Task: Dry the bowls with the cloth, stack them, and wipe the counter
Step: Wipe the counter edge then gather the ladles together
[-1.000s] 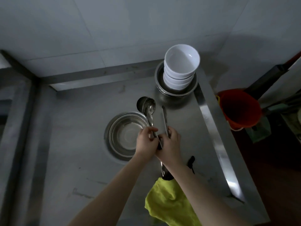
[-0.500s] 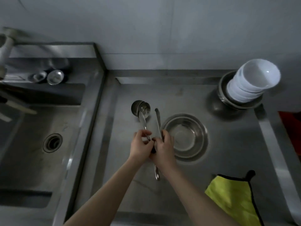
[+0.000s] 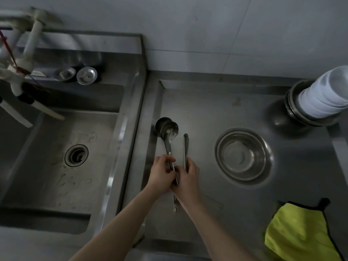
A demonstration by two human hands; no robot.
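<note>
Both hands have carried the metal utensils away from the steel bowl (image 3: 243, 155). A strip of bare counter (image 3: 207, 102) now shows on its sink side, where half a second ago they nearly overlapped its rim. The left hand (image 3: 162, 173) curls its fingers round the thin handles of two ladles (image 3: 166, 129), whose round polished cups are nested one in the other. The right hand (image 3: 189, 178), pressed against the left, grips one straight utensil (image 3: 185, 147) with a flat, blunt end. The steel bowl is shallow, round and shiny. Beyond it to the right, a leaning stack of smooth white bowls (image 3: 323, 95), too blurred to count, sits in nested steel basins (image 3: 293, 112). Nearer me, right of the bowl, lies one soft yellow cloth (image 3: 299, 234) with black edging and a loop. Far left of the bowl is the brushed-steel sink (image 3: 47, 166), with two small strainer cups (image 3: 86, 75) on its back ledge and a white plastic tap (image 3: 28, 48) above.
</note>
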